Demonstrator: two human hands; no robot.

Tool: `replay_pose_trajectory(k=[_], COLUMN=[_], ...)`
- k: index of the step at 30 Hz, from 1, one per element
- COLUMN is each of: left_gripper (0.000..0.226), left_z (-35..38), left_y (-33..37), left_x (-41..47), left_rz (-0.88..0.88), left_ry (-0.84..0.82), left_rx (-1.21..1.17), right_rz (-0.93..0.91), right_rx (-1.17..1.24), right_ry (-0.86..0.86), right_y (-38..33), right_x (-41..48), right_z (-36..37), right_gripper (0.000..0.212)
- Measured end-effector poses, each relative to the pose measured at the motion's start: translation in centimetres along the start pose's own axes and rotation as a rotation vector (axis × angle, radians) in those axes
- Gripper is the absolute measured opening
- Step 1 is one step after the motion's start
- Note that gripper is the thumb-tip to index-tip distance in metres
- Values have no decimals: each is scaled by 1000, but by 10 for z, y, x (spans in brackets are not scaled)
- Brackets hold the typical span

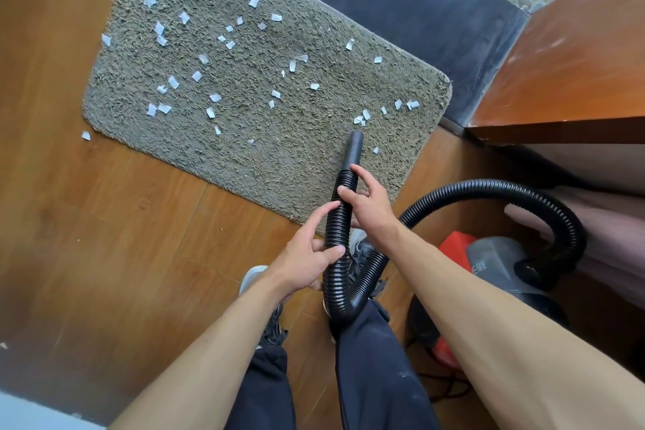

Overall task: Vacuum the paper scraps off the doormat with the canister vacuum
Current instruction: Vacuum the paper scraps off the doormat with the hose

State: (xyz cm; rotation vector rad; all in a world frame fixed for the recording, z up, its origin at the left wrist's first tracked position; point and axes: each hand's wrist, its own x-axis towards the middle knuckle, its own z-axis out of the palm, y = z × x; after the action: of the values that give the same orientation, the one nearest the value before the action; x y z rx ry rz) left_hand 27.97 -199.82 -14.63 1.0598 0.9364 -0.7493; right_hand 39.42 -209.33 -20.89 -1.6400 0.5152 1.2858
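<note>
The doormat (pixel 265 80) is a shaggy grey-green rectangle with rounded corners, lying askew on the wooden floor (pixel 87 237). White paper scraps (pixel 209 80) are strewn over most of its pile, thickest toward its far left half, with a small cluster near its right edge; one scrap lies on the floor just off the mat's near left corner.

The black ribbed hose (pixel 340 220) ends in a smooth nozzle (pixel 353 148) whose tip sits over the mat's near right part, just short of that right-edge cluster. Whether the tip touches the pile cannot be told. The right hand (pixel 366 202) grips the hose just behind the nozzle, fingers curled round it. The left hand (pixel 307 255) holds it lower down, thumb and fingers wrapped loosely about the ribs.

The hose loops back past the mat's near corner to the canister vacuum (pixel 495 262), grey and red, partly hidden behind the right forearm and the hose itself. A wooden cabinet (pixel 576 63) stands beyond the mat's right edge.
</note>
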Motion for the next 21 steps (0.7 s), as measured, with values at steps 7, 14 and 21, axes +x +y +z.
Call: replay_pose_trajectory(k=[7, 14, 21], left_gripper=[68, 68, 68], left_z=[12, 20, 17], left_y=[8, 18, 31], left_x=[-1, -1, -15], left_rz=[-24, -32, -30], left_ry=[-97, -96, 30], left_rx=[62, 96, 77], right_rz=[88, 113, 106], right_rx=[206, 245, 125], right_ry=[80, 103, 3], right_y=[13, 10, -15], right_x=[-13, -16, -10], right_z=[-18, -25, -11], right_gripper=[53, 51, 54])
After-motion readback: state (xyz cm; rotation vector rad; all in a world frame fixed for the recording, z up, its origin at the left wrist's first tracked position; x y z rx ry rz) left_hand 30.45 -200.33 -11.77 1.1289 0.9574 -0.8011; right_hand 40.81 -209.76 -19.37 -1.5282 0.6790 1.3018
